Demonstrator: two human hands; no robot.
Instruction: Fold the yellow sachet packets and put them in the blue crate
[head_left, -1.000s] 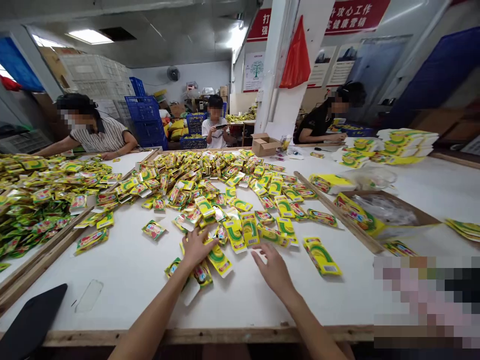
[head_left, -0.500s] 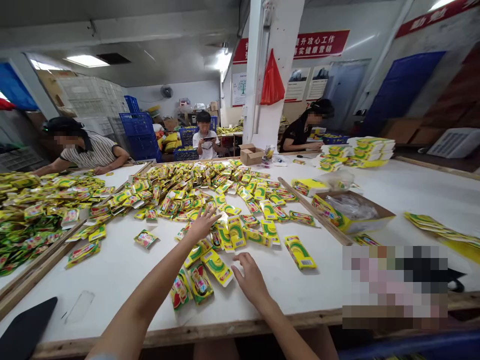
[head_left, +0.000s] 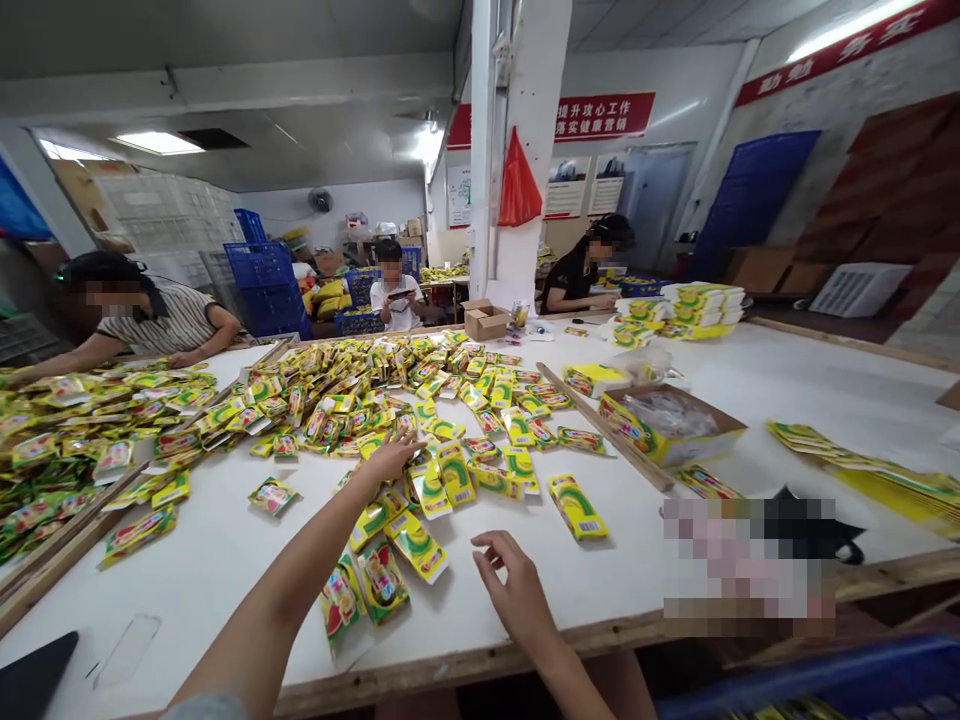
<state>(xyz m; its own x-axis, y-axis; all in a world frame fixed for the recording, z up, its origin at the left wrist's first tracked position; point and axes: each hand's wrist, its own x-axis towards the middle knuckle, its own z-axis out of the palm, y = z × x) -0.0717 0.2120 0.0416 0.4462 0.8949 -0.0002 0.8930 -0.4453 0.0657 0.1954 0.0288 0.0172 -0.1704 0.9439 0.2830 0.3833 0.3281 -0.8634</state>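
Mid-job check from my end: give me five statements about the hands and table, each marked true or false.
1. The left hand is farther forward than the right hand. True.
2. The right hand grips a packet. False: it holds nothing, above the white tabletop.
3. A red bag hangs at the pillar. True.
4. The open yellow carton is left of the heaped packets. False: it is right of them.
5. The small cardboard box is open. True.

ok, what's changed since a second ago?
Left hand came off the near packs and reached out to the near side of the pile. Right hand drew back toward the table edge, holding nothing. View swung right. Unchanged: lone pack on the right, open box.
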